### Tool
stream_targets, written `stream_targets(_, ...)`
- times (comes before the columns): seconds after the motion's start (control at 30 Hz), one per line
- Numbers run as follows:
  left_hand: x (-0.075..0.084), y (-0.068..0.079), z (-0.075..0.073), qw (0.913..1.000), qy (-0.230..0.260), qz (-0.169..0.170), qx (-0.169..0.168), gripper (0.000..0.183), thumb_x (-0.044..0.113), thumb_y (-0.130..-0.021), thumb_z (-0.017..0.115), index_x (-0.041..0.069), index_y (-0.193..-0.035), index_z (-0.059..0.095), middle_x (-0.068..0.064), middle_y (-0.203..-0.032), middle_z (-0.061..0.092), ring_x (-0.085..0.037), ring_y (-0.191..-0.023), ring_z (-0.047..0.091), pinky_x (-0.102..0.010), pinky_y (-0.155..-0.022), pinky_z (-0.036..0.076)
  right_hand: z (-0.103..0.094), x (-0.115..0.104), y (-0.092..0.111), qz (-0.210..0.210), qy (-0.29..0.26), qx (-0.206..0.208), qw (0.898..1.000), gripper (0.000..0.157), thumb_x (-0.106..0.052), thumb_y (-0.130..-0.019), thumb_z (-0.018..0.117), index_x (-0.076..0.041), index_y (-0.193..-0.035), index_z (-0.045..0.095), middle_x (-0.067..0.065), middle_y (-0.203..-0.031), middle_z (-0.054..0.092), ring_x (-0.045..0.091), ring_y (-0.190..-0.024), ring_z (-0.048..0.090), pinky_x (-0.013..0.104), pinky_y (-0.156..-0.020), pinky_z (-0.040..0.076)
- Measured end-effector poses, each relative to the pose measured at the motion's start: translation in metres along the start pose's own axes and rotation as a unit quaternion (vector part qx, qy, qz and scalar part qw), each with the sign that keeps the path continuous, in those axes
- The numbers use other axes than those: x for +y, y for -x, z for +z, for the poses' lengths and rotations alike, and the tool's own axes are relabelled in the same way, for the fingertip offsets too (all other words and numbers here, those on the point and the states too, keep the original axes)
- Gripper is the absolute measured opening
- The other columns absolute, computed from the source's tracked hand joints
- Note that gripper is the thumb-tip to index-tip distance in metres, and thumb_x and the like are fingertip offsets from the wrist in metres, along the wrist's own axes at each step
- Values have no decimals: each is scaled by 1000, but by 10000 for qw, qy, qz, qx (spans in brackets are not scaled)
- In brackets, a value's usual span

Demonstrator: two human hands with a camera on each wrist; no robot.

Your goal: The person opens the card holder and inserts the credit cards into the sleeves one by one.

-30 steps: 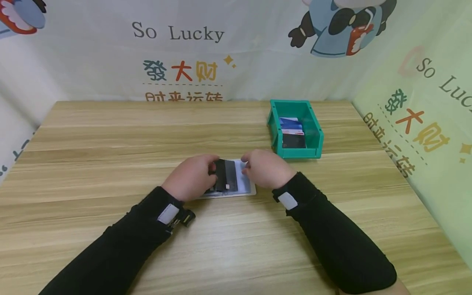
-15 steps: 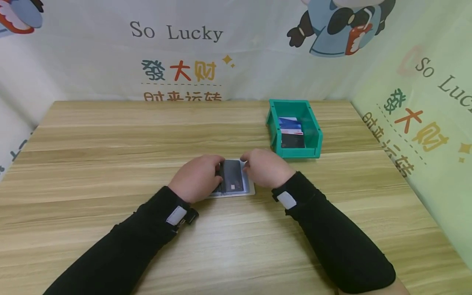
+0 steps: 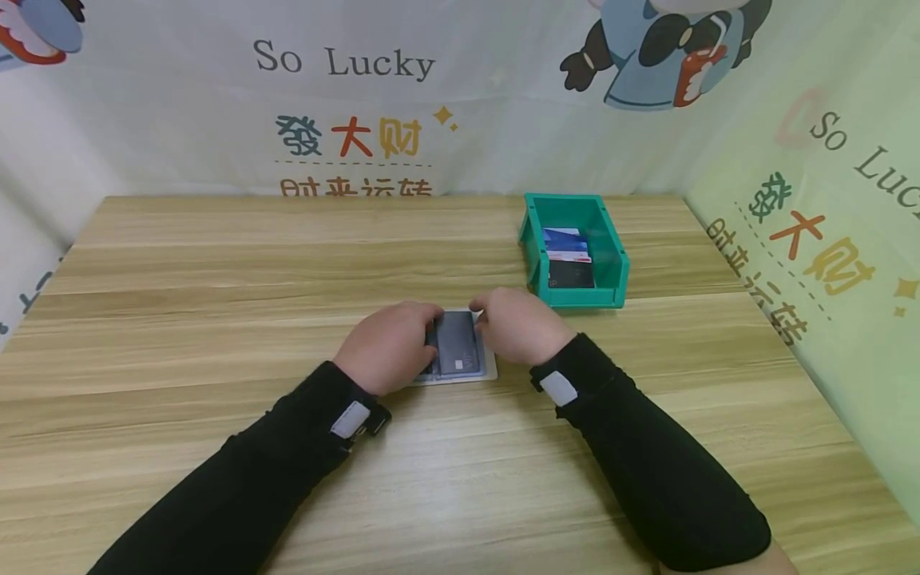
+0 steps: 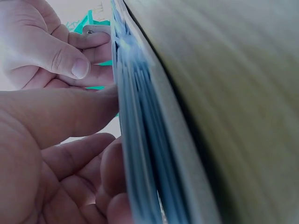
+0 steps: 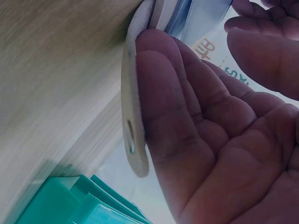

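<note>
A card holder (image 3: pixel 491 369) with clear sleeves lies open on the table, a dark grey card (image 3: pixel 458 343) under the clear film of its right page. My left hand (image 3: pixel 388 347) is at the card's left side; in the left wrist view its thumb (image 4: pixel 70 112) and curled fingertips touch the stacked sleeves (image 4: pixel 140 140), and no pinched thing shows between them. My right hand (image 3: pixel 523 326) is at the holder's right edge. In the right wrist view its fingers (image 5: pixel 161 93) press on the pale snap flap (image 5: pixel 131 116), the thumb apart. The left page is mostly hidden.
Behind my right hand stands a green bin (image 3: pixel 588 302) with several cards (image 3: pixel 571 274) in it. The wooden table (image 3: pixel 216 279) ends at a printed cloth backdrop (image 3: pixel 503 152). More cloth (image 3: pixel 826 239) hangs along the right side.
The dark card has slid right, deeper under the clear film, and less black shows by the left fingers. My left hand moved right with it. The right hand has hardly moved.
</note>
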State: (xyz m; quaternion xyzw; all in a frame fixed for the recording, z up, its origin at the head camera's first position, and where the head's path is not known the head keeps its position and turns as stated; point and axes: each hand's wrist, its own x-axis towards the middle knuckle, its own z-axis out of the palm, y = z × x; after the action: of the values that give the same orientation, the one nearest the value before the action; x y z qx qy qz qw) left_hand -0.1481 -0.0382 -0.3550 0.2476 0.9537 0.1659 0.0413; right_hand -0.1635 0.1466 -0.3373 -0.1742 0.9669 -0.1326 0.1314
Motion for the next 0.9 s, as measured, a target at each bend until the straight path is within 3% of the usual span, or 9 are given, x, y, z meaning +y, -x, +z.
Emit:
stream_targets(0.53,-1,-1,1,10000,-70,16,-64,36,19,-84,67,7,-118,61,-5,-100,60,-15,-78,52,-33,-69,48,3,-2,-4,160,-527,55,9985,39,-17,-95,54,-6,-132,51,9,-113,63,14,-97,55,37,-86,49)
stream_targets(0.9,-2,-2,1,9998,-169,46,-99,39,20,-84,67,9,-121,62,-8,-108,61,-14,-83,52,-34,-74,49,3,2,-6,427,-1530,86,9873,36,-19,-93,58,-7,-126,55,8,-109,61,16,-91,54,36,-79,49)
